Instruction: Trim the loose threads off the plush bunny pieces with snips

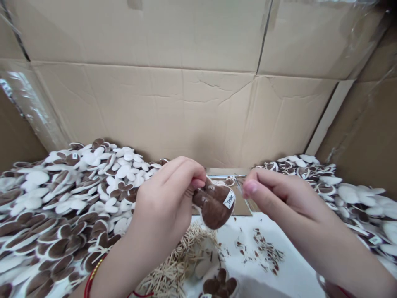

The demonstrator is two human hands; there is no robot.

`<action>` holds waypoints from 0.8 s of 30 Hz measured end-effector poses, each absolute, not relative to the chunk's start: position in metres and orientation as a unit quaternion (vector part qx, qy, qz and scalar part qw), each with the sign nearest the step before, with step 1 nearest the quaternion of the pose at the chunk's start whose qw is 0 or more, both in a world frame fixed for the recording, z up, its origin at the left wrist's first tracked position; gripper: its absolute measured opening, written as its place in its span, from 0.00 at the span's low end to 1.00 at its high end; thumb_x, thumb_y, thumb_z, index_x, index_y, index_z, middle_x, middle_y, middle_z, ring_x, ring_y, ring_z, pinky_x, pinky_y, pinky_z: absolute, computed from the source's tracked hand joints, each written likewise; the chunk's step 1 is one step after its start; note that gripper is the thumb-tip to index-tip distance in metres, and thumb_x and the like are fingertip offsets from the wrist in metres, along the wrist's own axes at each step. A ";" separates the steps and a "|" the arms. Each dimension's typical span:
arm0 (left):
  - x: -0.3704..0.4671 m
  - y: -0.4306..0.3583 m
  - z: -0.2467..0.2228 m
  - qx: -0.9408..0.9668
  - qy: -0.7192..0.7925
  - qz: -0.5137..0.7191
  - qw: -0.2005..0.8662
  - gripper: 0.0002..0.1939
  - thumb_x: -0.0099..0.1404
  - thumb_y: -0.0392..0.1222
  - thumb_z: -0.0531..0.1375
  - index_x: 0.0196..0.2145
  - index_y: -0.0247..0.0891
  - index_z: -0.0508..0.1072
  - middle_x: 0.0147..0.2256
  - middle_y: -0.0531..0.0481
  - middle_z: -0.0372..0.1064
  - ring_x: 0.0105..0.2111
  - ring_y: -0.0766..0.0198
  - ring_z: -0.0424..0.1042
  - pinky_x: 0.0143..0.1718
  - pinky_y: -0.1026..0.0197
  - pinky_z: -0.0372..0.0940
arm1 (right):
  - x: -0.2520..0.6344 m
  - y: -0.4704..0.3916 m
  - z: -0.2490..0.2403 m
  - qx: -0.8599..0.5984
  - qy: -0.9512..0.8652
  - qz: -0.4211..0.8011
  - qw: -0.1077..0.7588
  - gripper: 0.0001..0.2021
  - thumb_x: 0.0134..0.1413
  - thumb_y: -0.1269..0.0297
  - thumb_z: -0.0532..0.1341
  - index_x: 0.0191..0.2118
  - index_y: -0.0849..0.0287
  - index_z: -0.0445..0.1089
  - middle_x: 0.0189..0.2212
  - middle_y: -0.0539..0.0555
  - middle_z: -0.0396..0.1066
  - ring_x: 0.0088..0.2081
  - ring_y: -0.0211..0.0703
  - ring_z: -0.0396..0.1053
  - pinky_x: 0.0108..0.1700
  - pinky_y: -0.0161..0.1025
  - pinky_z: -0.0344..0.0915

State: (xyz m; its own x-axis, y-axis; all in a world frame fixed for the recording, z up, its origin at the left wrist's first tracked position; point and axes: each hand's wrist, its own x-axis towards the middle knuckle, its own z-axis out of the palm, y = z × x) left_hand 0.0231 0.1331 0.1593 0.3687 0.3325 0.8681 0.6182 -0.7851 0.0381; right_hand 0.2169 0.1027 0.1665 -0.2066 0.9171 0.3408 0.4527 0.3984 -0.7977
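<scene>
A brown, plush flower-shaped piece with a pale edge [215, 213] hangs from my left hand [166, 203], whose thumb and fingers pinch it at one petal. A small white tag [229, 200] with dark print is on its right side. Just right of it, my right hand [283, 198] is closed, thumb pressed to the curled forefinger. Whatever that pinch holds is too small or hidden to make out. Below, a heap of short cream cords [172, 265] lies beside my left forearm. Another brown flower piece [221, 284] lies at the bottom edge.
Brown-and-white flower pieces are heaped at the left [96, 159], and another heap [350, 192] is on the right. Tiny brown scraps [268, 250] are scattered on the white work surface [235, 265]. Tall cardboard walls [161, 107] enclose the back and sides.
</scene>
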 end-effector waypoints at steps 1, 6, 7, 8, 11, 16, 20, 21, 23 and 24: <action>0.023 0.134 0.159 -0.811 -0.306 -0.484 0.119 0.12 0.65 0.23 0.51 0.32 0.37 0.65 0.27 0.56 0.65 0.26 0.71 0.65 0.28 0.69 0.61 | 0.217 0.106 0.165 -0.456 -0.709 0.323 0.429 0.19 0.61 0.48 0.57 0.27 0.57 0.63 0.20 0.45 0.55 0.21 0.35 0.54 0.22 0.33 0.51; 0.023 0.133 0.158 -0.799 -0.321 -0.507 -0.027 0.07 0.69 0.34 0.53 0.32 0.39 0.66 0.26 0.55 0.64 0.24 0.69 0.64 0.25 0.65 0.60 | 0.216 0.136 0.152 -0.300 -0.645 0.598 0.370 0.15 0.56 0.54 0.64 0.27 0.59 0.64 0.17 0.41 0.48 0.18 0.29 0.42 0.18 0.29 0.43; 0.022 0.133 0.159 -0.787 -0.323 -0.523 -0.050 0.07 0.70 0.36 0.53 0.32 0.39 0.66 0.27 0.54 0.65 0.26 0.68 0.66 0.25 0.64 0.61 | 0.218 0.143 0.150 -0.292 -0.615 0.632 0.371 0.15 0.56 0.54 0.64 0.27 0.59 0.63 0.16 0.39 0.45 0.17 0.28 0.38 0.17 0.28 0.38; 0.021 0.132 0.160 -0.772 -0.325 -0.542 -0.072 0.07 0.70 0.37 0.53 0.33 0.39 0.66 0.28 0.54 0.65 0.28 0.67 0.66 0.26 0.64 0.61 | 0.221 0.149 0.149 -0.284 -0.581 0.663 0.377 0.15 0.57 0.56 0.64 0.27 0.59 0.63 0.16 0.38 0.43 0.17 0.28 0.35 0.16 0.28 0.35; 0.014 0.132 0.165 -0.754 -0.306 -0.563 -0.143 0.12 0.72 0.38 0.49 0.31 0.40 0.66 0.28 0.53 0.64 0.30 0.66 0.66 0.26 0.66 0.62 | 0.231 0.161 0.149 -0.227 -0.480 0.752 0.390 0.11 0.60 0.63 0.59 0.27 0.59 0.62 0.14 0.38 0.41 0.15 0.28 0.32 0.15 0.27 0.35; 0.008 0.126 0.172 -0.857 -0.232 -0.400 -0.229 0.20 0.73 0.36 0.46 0.23 0.39 0.64 0.21 0.56 0.61 0.22 0.69 0.62 0.23 0.66 0.60 | 0.236 0.162 0.154 -0.188 -0.437 0.793 0.381 0.08 0.56 0.68 0.54 0.26 0.58 0.59 0.15 0.38 0.38 0.15 0.29 0.28 0.14 0.27 0.35; 0.012 0.117 0.173 -0.914 -0.192 -0.240 -0.263 0.09 0.63 0.30 0.63 0.27 0.40 0.70 0.26 0.60 0.72 0.28 0.71 0.71 0.31 0.70 0.67 | 0.234 0.159 0.156 -0.179 -0.423 0.801 0.385 0.10 0.57 0.67 0.52 0.25 0.58 0.58 0.15 0.38 0.37 0.15 0.29 0.28 0.14 0.26 0.35; 0.013 0.115 0.173 -0.916 -0.206 -0.237 -0.251 0.11 0.57 0.29 0.67 0.31 0.42 0.72 0.30 0.61 0.74 0.31 0.71 0.73 0.34 0.71 0.67 | 0.233 0.159 0.156 -0.177 -0.422 0.801 0.386 0.09 0.57 0.67 0.52 0.25 0.58 0.58 0.15 0.38 0.38 0.15 0.29 0.28 0.14 0.26 0.35; 0.016 0.114 0.170 -0.905 -0.243 -0.282 -0.206 0.21 0.49 0.30 0.72 0.38 0.46 0.72 0.34 0.63 0.75 0.34 0.71 0.74 0.35 0.72 0.68 | 0.231 0.159 0.154 -0.176 -0.422 0.802 0.384 0.08 0.56 0.68 0.53 0.26 0.59 0.59 0.15 0.38 0.38 0.15 0.29 0.29 0.14 0.26 0.36; 0.018 0.115 0.169 -0.892 -0.257 -0.325 -0.180 0.21 0.50 0.32 0.72 0.39 0.46 0.72 0.34 0.62 0.74 0.34 0.71 0.73 0.34 0.72 0.68 | 0.230 0.159 0.153 -0.176 -0.424 0.802 0.381 0.08 0.55 0.68 0.53 0.26 0.59 0.59 0.14 0.38 0.38 0.15 0.29 0.29 0.14 0.26 0.36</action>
